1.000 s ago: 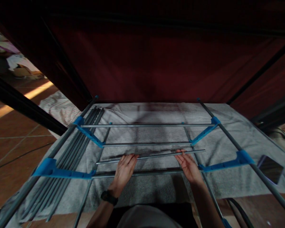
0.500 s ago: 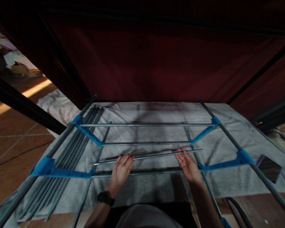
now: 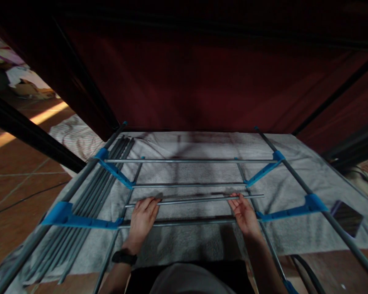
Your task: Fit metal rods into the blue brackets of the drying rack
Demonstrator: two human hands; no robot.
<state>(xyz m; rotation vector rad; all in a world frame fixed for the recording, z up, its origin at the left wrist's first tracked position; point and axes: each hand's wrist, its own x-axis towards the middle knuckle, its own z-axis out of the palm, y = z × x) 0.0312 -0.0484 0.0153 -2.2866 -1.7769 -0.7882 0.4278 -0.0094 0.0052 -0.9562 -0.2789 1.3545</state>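
Note:
A thin grey metal tube [image 3: 196, 200] lies crosswise between my hands, above the towel and inside the rack frame. My left hand [image 3: 144, 214], with a dark band at the wrist, is closed around the tube near its left end. Close to the other end, the fingers of my right hand [image 3: 242, 210] pinch the tube, palm turned up. The rack has blue plastic brackets [image 3: 306, 205] at both sides, joined by fixed crossbars. One crossbar [image 3: 199, 222] runs just on the near side of the held tube, partly covered by my left hand.
Several loose grey tubes [image 3: 88, 204] lie in a bundle on the left of the grey towel [image 3: 196, 143]. A dark flat object [image 3: 347, 218] rests at the right. Behind the towel stands a dark red panel [image 3: 187, 81]; tiled floor [image 3: 24, 175] shows at the left.
My left hand has slid left along the tube, closer to its left end. The tube has become more level, its left end moving slightly away from me. My right hand has barely moved.

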